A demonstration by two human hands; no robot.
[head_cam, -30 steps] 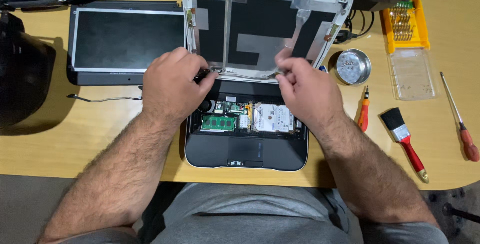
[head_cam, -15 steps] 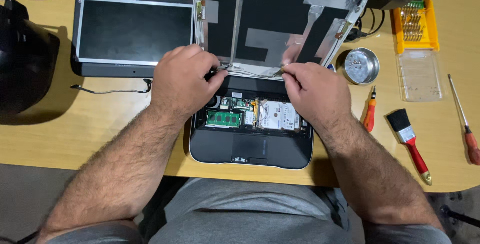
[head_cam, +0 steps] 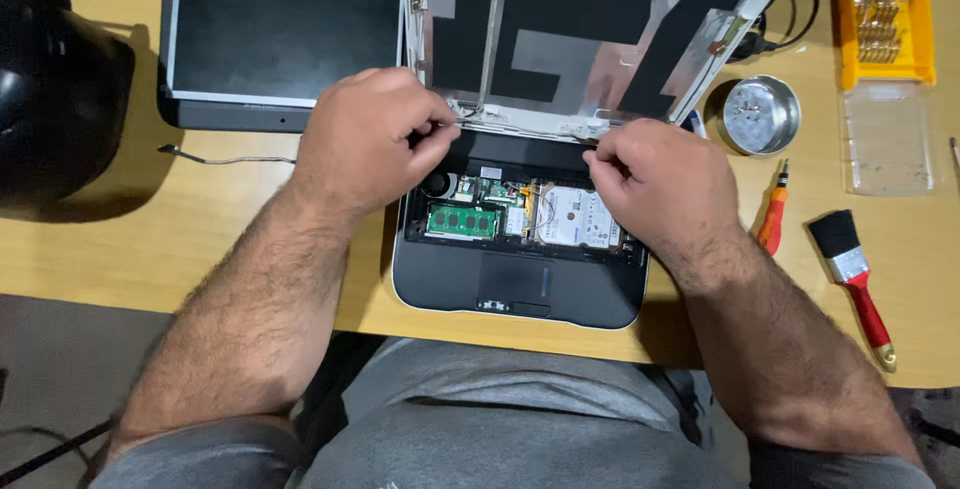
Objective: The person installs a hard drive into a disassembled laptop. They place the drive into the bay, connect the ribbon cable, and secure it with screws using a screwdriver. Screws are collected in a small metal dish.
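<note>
At the counter's [head_cam: 120, 259] near edge sits an opened laptop base [head_cam: 520, 284], its green memory module [head_cam: 462, 221] and silver hard drive [head_cam: 573, 219] exposed. Just beyond, at the hinge line, the left hand [head_cam: 365, 139] and right hand [head_cam: 665, 181] are each curled, fingertips pinched on the thin wiring along the lid shell's [head_cam: 590, 29] bottom edge. A detached screen panel [head_cam: 285, 34] lies toward the far left corner.

Surface: I see a light wooden desk [head_cam: 120, 249] filling the frame | Floor: grey-brown carpet [head_cam: 60, 369], lower left | Light: even, soft shadows.
</note>
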